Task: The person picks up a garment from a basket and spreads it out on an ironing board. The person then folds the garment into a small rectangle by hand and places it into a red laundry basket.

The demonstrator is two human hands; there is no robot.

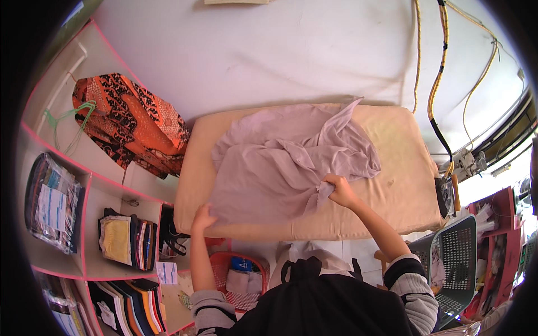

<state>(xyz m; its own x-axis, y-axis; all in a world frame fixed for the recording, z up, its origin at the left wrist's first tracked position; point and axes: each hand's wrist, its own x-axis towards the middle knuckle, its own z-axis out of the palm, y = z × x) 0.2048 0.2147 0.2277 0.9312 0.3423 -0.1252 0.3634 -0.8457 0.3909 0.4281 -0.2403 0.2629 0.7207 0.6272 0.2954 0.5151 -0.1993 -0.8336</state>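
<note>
A crumpled mauve garment (260, 180) with buttons and scalloped trim lies spread over a padded table (403, 168) covered in beige cloth. At its near edge, my right hand (341, 192) grips a bunched piece of the scalloped trim. Folds run from that grip across the fabric. My left hand (203, 217) is at the garment's near left corner, its fingertips on the cloth and slightly blurred. The far part of the garment is heaped in loose folds, one pointed end sticking up towards the wall.
Left, pink-edged shelves (87, 218) hold folded clothes (128, 239); an orange-black patterned garment (134, 122) hangs above. A red basket (218, 269) with folded cloth sits below the table. What looks like an iron (446, 197) stands at the right end, near hanging hoses (433, 101) and a green basket (454, 260).
</note>
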